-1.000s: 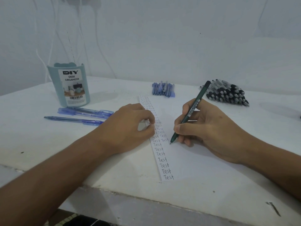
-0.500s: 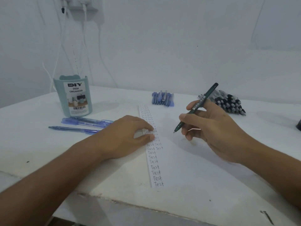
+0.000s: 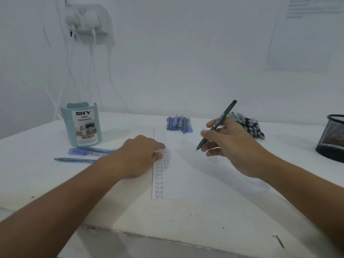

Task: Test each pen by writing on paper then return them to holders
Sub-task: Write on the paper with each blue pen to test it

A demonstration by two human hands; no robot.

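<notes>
The white counter (image 3: 46,175) carried a paper (image 3: 186,175) lined with "Test". The left hand (image 3: 138,157) pressed its edge, fingers loosely curled. The right hand (image 3: 232,146) pinched a dark green pen (image 3: 216,125), tip above the paper.

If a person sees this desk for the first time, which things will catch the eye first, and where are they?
First, the right hand at centre right, which holds a dark green pen lifted above the long white paper strip filled with the handwritten word "Test". The left hand rests on that strip. At the far left stands a pale teal desk organizer; at the right edge, a black mesh pen holder.
</notes>
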